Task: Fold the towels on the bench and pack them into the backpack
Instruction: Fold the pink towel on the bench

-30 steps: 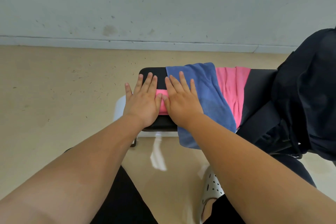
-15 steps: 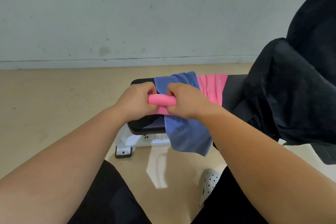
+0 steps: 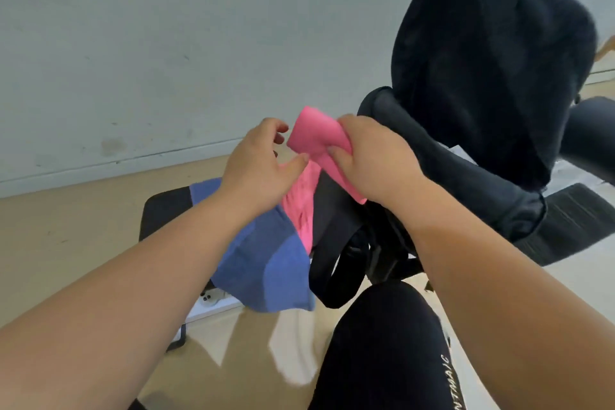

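Observation:
My right hand (image 3: 372, 156) grips a folded pink towel (image 3: 314, 136) and holds it up in the air, close to the black backpack (image 3: 482, 76) that stands upright on the right. Just left of the towel, my left hand (image 3: 259, 166) hovers with its fingers spread and nothing in them. Below the hands, a blue towel (image 3: 266, 263) hangs over the front of the black bench (image 3: 163, 213), and a second pink towel (image 3: 301, 206) lies beside it. The backpack's opening is not visible from here.
A black backpack strap (image 3: 327, 263) loops down in front of the bench. My knee in black trousers (image 3: 382, 343) is at the bottom right. A pale wall (image 3: 166, 43) runs behind, with beige floor (image 3: 66, 243) on the left.
Both hands pressed the pink towel flat on the bench, then took it up as a roll. Now the right hand alone has lifted it toward the backpack, and the left has let go.

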{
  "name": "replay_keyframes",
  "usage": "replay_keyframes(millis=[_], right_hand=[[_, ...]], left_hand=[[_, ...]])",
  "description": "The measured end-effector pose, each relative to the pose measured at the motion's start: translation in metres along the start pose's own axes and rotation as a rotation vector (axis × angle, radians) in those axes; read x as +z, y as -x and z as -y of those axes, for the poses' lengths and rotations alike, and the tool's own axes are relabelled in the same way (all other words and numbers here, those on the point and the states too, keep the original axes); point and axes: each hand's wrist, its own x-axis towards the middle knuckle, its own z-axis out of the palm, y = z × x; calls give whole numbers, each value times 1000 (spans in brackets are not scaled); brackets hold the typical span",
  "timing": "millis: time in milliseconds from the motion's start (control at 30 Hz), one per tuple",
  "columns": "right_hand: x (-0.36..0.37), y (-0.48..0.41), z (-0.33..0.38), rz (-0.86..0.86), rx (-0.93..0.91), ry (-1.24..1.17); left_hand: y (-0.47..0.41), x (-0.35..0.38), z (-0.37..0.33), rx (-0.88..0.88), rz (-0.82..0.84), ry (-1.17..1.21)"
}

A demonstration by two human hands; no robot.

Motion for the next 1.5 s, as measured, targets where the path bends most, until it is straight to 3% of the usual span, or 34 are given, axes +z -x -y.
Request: replay_keyframes(millis=[167,233,400,600,767,1000,1233,1367,1433,1500], right_hand=[[-70,0,-71,-384,119,428],[-87,-1,-98,-368,187,527],[-90,-3,-151,-125,364,603],[-78,-1,-185,-102,353,560],[-82,-11,-197,-113,297,483],[-97,-16,-229,-26,306,436],[-87,3,-203,-89,262,686],[-77,25,-189,-188,57,791],[-69,31,-180,-164,-70,670],[-62,31,-172,36,28,403]], left_hand=[[-17,64,-67,271,113,-109],[-22,88,-96,426,188,-189],[-29,141,-135,656,412,-537],[-6,157,-110,775,380,-652],[27,163,-75,736,321,-616],[35,166,-79,687,265,-582],[29,171,-95,745,198,-537],[31,175,-97,745,164,-526],[31,174,-95,740,149,-519],[31,172,-92,741,149,-514]])
